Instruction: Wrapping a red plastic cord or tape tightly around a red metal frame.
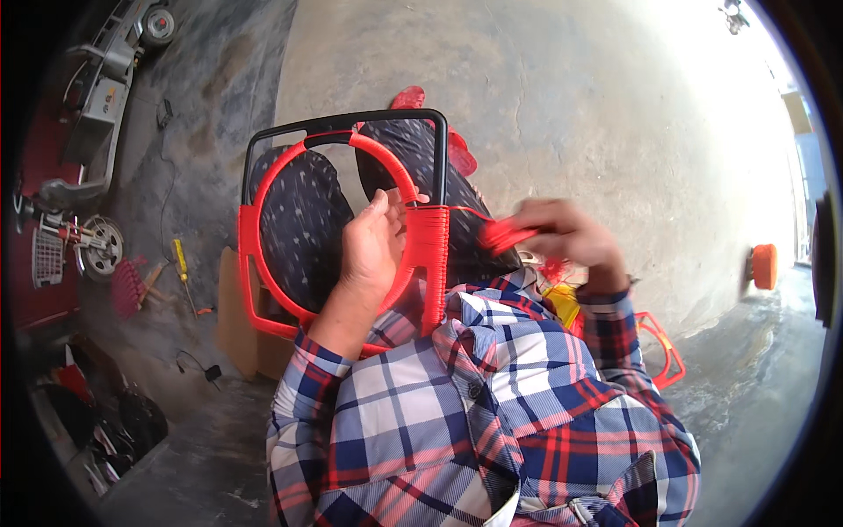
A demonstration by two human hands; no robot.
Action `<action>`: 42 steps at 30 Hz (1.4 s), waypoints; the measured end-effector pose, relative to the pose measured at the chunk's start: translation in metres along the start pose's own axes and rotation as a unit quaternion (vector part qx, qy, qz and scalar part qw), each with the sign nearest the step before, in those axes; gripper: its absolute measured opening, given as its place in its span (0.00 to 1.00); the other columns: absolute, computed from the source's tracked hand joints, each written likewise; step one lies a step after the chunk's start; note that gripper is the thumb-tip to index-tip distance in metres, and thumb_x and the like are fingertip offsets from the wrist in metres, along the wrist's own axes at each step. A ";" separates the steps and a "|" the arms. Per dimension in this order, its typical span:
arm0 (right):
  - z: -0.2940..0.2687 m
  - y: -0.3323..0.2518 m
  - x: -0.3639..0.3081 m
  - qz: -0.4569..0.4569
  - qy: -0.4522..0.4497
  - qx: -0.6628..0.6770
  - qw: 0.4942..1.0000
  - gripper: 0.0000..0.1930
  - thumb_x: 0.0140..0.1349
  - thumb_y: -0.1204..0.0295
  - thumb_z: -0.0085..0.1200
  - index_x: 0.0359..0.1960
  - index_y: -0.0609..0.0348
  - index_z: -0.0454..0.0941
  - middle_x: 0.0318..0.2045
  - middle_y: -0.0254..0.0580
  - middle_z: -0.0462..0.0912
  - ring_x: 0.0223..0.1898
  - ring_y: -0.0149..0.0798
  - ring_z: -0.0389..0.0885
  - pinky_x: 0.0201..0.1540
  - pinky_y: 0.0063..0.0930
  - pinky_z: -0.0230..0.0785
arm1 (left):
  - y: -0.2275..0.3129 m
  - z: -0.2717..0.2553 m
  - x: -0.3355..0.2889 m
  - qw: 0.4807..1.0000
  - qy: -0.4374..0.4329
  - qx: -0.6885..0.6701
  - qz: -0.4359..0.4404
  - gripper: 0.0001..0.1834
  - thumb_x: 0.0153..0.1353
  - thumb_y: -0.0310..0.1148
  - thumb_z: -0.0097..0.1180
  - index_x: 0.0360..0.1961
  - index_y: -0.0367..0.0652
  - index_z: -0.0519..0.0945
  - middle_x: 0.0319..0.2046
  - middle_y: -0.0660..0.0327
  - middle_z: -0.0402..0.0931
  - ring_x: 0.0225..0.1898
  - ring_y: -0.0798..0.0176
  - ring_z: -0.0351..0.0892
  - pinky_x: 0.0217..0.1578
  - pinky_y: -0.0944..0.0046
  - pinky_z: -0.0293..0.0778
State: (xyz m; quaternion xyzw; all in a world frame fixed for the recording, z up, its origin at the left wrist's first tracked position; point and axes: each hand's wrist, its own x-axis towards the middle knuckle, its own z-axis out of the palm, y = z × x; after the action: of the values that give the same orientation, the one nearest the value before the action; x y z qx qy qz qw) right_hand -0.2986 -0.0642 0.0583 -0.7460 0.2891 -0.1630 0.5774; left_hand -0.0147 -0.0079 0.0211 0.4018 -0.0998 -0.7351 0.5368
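In the head view, a rectangular black frame with rounded corners and a round hoop set inside it, much of it wrapped in glossy red cord (pixel 428 241), rests across the seated person's thighs, over dark patterned trousers (pixel 294 202). The left hand (pixel 371 246) reaches up through the hoop to its right side, thumb raised and palm showing; its fingers pass partly behind the wrapped part, so how tightly they close cannot be told. The right hand (pixel 571 235), blurred, is out to the right with its fingers closed on a loose bundle of red cord (pixel 505 235). A single red strand (pixel 470 211) runs from this bundle to the upper end of the wrapping on the frame's right side bar.

The step in hand appears to be winding cord round that side bar. A further turn would call for the left hand to steady the frame while the right passes the bundle round the bar, keeping the strand taut and laid against the last turn.

The wrapping on the right lies in close, ridged rows and spans from the hoop to the side bar. The left bar's lower part is red too. Bare black shows along the top bar, down the upper sides and on a short stretch at the hoop's top. A yellow-handled screwdriver (pixel 180 261) lies on the grey concrete floor (pixel 606 97) to the left.
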 end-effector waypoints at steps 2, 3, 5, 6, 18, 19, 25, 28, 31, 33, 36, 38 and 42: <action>0.036 -0.008 0.037 0.113 -0.050 -0.085 0.989 0.29 0.54 0.77 0.60 0.60 0.57 0.69 0.37 0.45 0.82 0.37 0.36 0.80 0.41 0.32 0.71 | 0.001 0.008 -0.002 1.000 -0.014 0.006 0.008 0.23 0.69 0.47 0.42 0.49 0.36 0.74 0.44 0.53 0.76 0.48 0.57 0.75 0.52 0.55 0.71; 0.046 -0.002 0.050 0.113 -0.044 -0.081 0.989 0.29 0.54 0.77 0.60 0.60 0.57 0.69 0.37 0.45 0.82 0.37 0.36 0.80 0.41 0.32 0.71 | 0.001 0.012 -0.003 1.000 -0.007 -0.009 0.003 0.22 0.69 0.45 0.42 0.50 0.36 0.73 0.44 0.54 0.76 0.47 0.58 0.76 0.51 0.55 0.71; 0.059 0.015 0.067 0.010 0.114 0.015 0.993 0.39 0.55 0.77 0.60 0.68 0.55 0.55 0.39 0.45 0.81 0.41 0.37 0.80 0.45 0.32 0.72 | -0.001 0.011 -0.003 1.000 -0.003 -0.024 -0.003 0.21 0.69 0.44 0.42 0.50 0.36 0.73 0.44 0.54 0.76 0.46 0.58 0.76 0.50 0.56 0.72; 0.058 0.018 0.070 0.009 0.115 0.014 0.993 0.39 0.55 0.77 0.60 0.68 0.55 0.55 0.39 0.45 0.81 0.41 0.37 0.80 0.45 0.32 0.72 | -0.007 0.002 0.000 1.000 -0.010 -0.012 -0.017 0.19 0.69 0.41 0.43 0.51 0.36 0.72 0.44 0.55 0.77 0.45 0.59 0.77 0.48 0.57 0.74; 0.059 -0.014 0.092 -0.099 0.277 -0.261 0.919 0.35 0.44 0.62 0.70 0.56 0.55 0.72 0.52 0.55 0.71 0.56 0.54 0.67 0.57 0.42 0.63 | -0.008 0.004 -0.011 0.875 0.090 0.313 0.358 0.03 0.68 0.29 0.47 0.41 0.42 0.70 0.28 0.67 0.67 0.25 0.75 0.62 0.28 0.73 0.63; 0.059 -0.016 0.091 -0.092 0.266 -0.322 0.904 0.33 0.43 0.61 0.70 0.54 0.54 0.75 0.52 0.54 0.71 0.56 0.52 0.68 0.56 0.41 0.64 | -0.009 0.005 -0.011 0.835 0.089 0.383 0.385 0.04 0.68 0.29 0.48 0.41 0.41 0.70 0.29 0.68 0.67 0.26 0.76 0.61 0.29 0.74 0.62; 0.064 -0.011 0.091 -0.173 0.199 -0.224 0.938 0.20 0.48 0.66 0.68 0.45 0.53 0.81 0.43 0.39 0.77 0.46 0.41 0.75 0.46 0.32 0.69 | -0.014 0.010 -0.012 0.756 0.009 0.474 0.451 0.04 0.67 0.27 0.49 0.41 0.39 0.71 0.35 0.64 0.70 0.34 0.74 0.68 0.38 0.72 0.67; 0.062 0.001 0.095 -0.191 0.188 0.047 0.962 0.10 0.59 0.73 0.59 0.43 0.57 0.80 0.34 0.39 0.80 0.38 0.39 0.79 0.42 0.28 0.70 | -0.015 0.009 -0.016 0.844 0.019 0.377 0.381 0.06 0.68 0.29 0.49 0.43 0.39 0.70 0.32 0.65 0.70 0.29 0.77 0.64 0.31 0.75 0.63; 0.044 -0.003 0.075 -0.032 0.313 0.336 0.888 0.08 0.63 0.75 0.56 0.43 0.60 0.80 0.34 0.37 0.82 0.37 0.28 0.78 0.43 0.28 0.70 | -0.012 0.007 -0.011 0.892 0.021 0.262 0.368 0.08 0.69 0.31 0.47 0.45 0.40 0.70 0.27 0.66 0.68 0.24 0.77 0.61 0.25 0.76 0.60; 0.040 0.019 0.053 -0.016 0.236 0.171 0.956 0.07 0.63 0.73 0.56 0.41 0.61 0.80 0.33 0.36 0.82 0.35 0.27 0.77 0.40 0.27 0.70 | -0.008 0.010 -0.012 0.910 0.044 0.242 0.335 0.07 0.68 0.31 0.47 0.44 0.41 0.70 0.26 0.66 0.67 0.22 0.77 0.60 0.23 0.76 0.59; 0.027 0.013 0.023 0.094 -0.062 -0.080 0.990 0.11 0.57 0.69 0.62 0.37 0.65 0.80 0.30 0.42 0.81 0.32 0.33 0.78 0.36 0.27 0.71 | -0.007 0.002 -0.006 0.951 0.083 0.160 0.251 0.07 0.67 0.30 0.48 0.45 0.43 0.70 0.24 0.68 0.66 0.18 0.79 0.56 0.18 0.76 0.54; 0.012 0.014 0.004 0.204 -0.137 0.005 0.969 0.11 0.58 0.69 0.60 0.36 0.66 0.81 0.28 0.40 0.82 0.30 0.31 0.78 0.36 0.28 0.71 | -0.003 0.002 -0.002 0.956 0.103 0.156 0.225 0.06 0.68 0.32 0.47 0.44 0.44 0.70 0.24 0.68 0.67 0.17 0.78 0.57 0.17 0.75 0.54; -0.043 0.057 -0.030 -0.086 0.166 0.303 0.935 0.10 0.53 0.66 0.52 0.29 0.61 0.76 0.26 0.39 0.78 0.28 0.39 0.75 0.35 0.33 0.68 | -0.003 0.002 -0.002 0.966 0.136 0.151 0.162 0.11 0.69 0.36 0.46 0.48 0.44 0.70 0.23 0.68 0.67 0.18 0.79 0.57 0.18 0.76 0.52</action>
State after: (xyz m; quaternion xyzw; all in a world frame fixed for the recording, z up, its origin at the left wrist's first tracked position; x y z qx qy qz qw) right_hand -0.3603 -0.0881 0.0186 -0.5202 0.2521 -0.4135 0.7035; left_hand -0.0182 -0.0054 0.0214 0.5533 -0.1995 -0.5531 0.5901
